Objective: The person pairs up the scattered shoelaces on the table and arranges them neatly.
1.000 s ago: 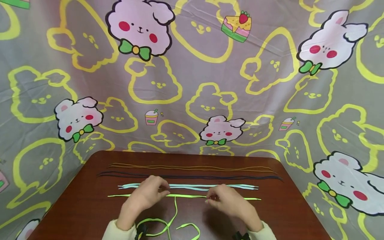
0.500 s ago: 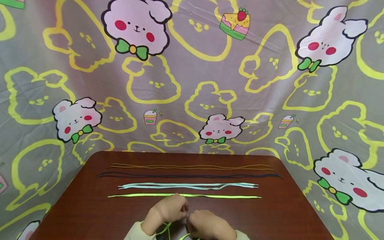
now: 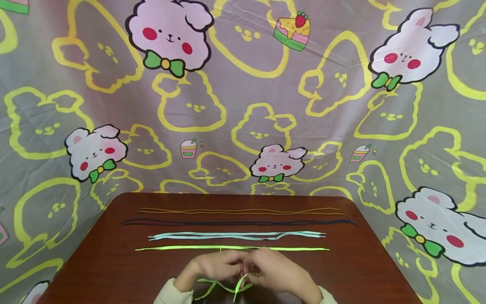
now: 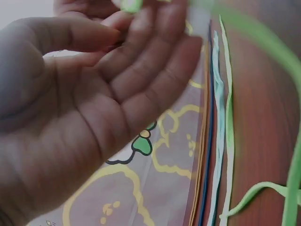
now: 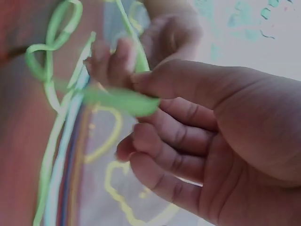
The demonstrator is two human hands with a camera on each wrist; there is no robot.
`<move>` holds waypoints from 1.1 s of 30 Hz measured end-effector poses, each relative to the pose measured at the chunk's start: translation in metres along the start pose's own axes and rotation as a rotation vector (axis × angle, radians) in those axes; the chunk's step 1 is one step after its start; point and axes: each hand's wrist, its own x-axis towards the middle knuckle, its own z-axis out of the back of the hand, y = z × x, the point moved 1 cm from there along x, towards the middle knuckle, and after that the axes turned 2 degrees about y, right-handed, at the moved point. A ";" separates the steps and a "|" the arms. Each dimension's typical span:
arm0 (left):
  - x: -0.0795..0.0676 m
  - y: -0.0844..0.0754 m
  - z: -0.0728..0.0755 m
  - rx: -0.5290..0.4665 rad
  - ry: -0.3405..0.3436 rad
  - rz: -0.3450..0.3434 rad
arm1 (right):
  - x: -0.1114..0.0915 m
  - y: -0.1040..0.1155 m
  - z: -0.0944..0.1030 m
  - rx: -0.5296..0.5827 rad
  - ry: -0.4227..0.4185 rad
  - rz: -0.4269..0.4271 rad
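Note:
My left hand and right hand meet over the near middle of the table. Between them they hold a loose yellow-green flat shoelace. In the right wrist view, my right thumb and finger pinch the shoelace close to one end, other fingers loosely curled. My left thumb bends toward its fingers in the left wrist view, where the shoelace sweeps past at the upper right. The left fingertips' hold is partly hidden. The rest of this lace loops below the hands.
Beyond the hands, laid straight across the brown table, are a yellow-green shoelace, light blue laces, dark blue laces and brown laces. A patterned cloth hangs around the table.
Both hands have come from above the straight yellow-green lace toward the near middle and together. The loose lace, lying on the table before, is now lifted between the fingers.

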 end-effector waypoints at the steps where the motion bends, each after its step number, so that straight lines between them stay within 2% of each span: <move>1: 0.000 -0.001 0.000 -0.037 0.010 -0.024 | -0.002 0.001 0.004 0.008 -0.024 -0.009; 5: -0.003 -0.009 0.002 -0.133 0.034 -0.068 | -0.010 0.004 0.021 0.051 -0.117 -0.014; 8: -0.005 -0.018 0.002 -0.038 -0.029 -0.092 | -0.014 0.005 0.030 0.070 -0.189 0.013; 11: -0.008 -0.030 0.001 0.125 -0.168 -0.083 | -0.017 0.001 0.037 0.095 -0.253 0.039; 13: -0.010 -0.039 0.001 0.231 -0.256 -0.052 | -0.020 -0.002 0.043 0.109 -0.282 0.043; 16: -0.014 -0.049 0.003 0.298 -0.322 -0.044 | -0.022 -0.007 0.051 0.126 -0.306 0.031; 24: -0.035 -0.061 0.013 0.345 -0.382 -0.127 | -0.030 -0.010 0.066 0.115 -0.320 0.018; 30: -0.061 -0.067 0.025 0.324 -0.435 -0.203 | -0.036 -0.014 0.071 0.109 -0.311 0.007; 33: -0.078 -0.071 0.034 0.340 -0.481 -0.195 | -0.040 -0.015 0.075 0.100 -0.332 0.024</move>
